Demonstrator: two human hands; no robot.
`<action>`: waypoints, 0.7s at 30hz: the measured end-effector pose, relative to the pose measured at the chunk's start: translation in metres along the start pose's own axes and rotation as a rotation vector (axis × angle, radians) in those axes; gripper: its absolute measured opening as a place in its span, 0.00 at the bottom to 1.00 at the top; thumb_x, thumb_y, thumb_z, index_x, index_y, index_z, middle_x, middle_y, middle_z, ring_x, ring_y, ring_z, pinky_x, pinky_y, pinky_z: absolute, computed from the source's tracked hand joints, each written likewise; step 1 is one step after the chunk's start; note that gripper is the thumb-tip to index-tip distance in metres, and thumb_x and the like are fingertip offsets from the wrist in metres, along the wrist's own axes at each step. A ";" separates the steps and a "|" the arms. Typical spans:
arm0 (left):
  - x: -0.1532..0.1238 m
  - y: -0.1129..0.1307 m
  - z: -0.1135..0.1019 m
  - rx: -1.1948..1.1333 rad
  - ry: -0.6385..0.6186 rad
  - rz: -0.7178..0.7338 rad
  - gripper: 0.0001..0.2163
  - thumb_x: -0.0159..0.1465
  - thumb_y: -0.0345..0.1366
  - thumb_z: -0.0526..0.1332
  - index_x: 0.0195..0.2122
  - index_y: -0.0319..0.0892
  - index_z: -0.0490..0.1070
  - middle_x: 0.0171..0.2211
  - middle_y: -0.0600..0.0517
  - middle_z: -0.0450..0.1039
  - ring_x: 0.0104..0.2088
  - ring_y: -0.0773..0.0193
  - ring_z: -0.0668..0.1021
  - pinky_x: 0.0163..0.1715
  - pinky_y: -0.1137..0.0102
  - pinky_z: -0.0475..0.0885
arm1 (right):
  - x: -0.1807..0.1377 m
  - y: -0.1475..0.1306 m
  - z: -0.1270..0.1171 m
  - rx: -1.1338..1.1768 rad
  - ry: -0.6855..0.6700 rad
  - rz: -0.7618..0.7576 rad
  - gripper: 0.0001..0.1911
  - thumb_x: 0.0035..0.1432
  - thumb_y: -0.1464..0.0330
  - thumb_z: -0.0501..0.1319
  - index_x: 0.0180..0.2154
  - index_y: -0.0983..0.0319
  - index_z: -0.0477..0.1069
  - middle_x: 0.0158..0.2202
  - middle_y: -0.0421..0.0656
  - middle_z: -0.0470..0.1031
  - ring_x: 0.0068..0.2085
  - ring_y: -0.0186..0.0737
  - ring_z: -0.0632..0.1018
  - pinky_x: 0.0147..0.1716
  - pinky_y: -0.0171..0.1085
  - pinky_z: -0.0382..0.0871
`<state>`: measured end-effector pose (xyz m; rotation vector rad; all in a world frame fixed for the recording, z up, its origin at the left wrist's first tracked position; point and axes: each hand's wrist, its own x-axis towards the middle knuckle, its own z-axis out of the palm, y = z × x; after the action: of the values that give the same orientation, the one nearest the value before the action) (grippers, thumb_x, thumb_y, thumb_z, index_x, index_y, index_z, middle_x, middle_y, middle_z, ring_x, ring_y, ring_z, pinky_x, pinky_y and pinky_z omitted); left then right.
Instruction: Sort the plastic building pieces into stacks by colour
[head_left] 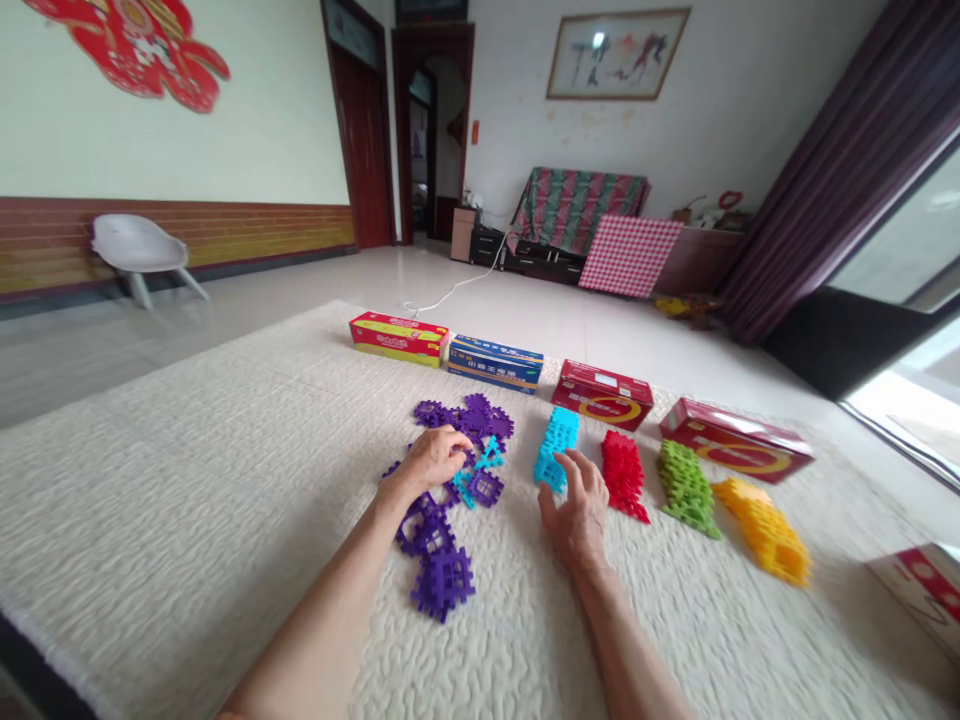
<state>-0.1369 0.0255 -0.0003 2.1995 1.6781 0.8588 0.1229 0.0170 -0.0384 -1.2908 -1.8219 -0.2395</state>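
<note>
My left hand (431, 457) is over a loose pile of purple interlocking plastic tiles (444, 578). Its fingers are curled together, and whatever is in them is hidden. Two light blue pieces (490, 453) lie among the purple ones, just right of that hand. My right hand (581, 505) has its fingers apart at the near end of a light blue row of tiles (559, 435); whether the fingertips touch it I cannot tell. Farther right lie a red row (622, 472), a green row (686, 485) and a yellow row (769, 530).
Behind the tiles stand a red-and-yellow box (399, 340), a blue box (495, 363) and two dark red boxes (604, 393). Another box (922, 590) is at the right edge. Everything rests on a cream textured cover (225, 480). A white chair (141, 245) stands at the far left.
</note>
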 end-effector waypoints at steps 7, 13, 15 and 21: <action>-0.009 0.015 -0.018 0.214 -0.281 -0.010 0.07 0.53 0.34 0.62 0.31 0.44 0.78 0.31 0.50 0.75 0.37 0.59 0.76 0.40 0.70 0.68 | -0.004 -0.031 0.002 0.418 -0.148 -0.085 0.14 0.60 0.75 0.51 0.46 0.59 0.68 0.44 0.47 0.72 0.44 0.40 0.75 0.41 0.39 0.72; -0.011 0.018 -0.012 0.270 -0.300 -0.037 0.12 0.53 0.32 0.61 0.38 0.44 0.77 0.38 0.48 0.74 0.43 0.57 0.75 0.45 0.67 0.68 | -0.001 -0.061 0.015 0.403 -0.258 -0.038 0.15 0.59 0.73 0.52 0.47 0.60 0.68 0.49 0.49 0.71 0.48 0.42 0.74 0.42 0.39 0.73; -0.011 0.017 -0.010 0.272 -0.302 -0.064 0.13 0.53 0.31 0.60 0.39 0.45 0.76 0.40 0.48 0.74 0.44 0.57 0.75 0.47 0.67 0.68 | 0.011 -0.066 0.020 0.286 -0.315 0.048 0.15 0.58 0.72 0.54 0.47 0.63 0.69 0.48 0.52 0.71 0.48 0.45 0.75 0.44 0.42 0.72; -0.011 0.021 -0.008 0.284 -0.285 -0.112 0.10 0.52 0.30 0.60 0.35 0.43 0.74 0.39 0.47 0.74 0.45 0.56 0.75 0.47 0.66 0.69 | 0.051 -0.077 0.036 -0.026 -0.595 0.288 0.21 0.54 0.67 0.59 0.49 0.69 0.70 0.42 0.57 0.76 0.43 0.51 0.77 0.42 0.42 0.69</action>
<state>-0.1267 0.0080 0.0135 2.2449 1.8465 0.2746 0.0348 0.0380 0.0006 -1.7502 -2.0748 0.3131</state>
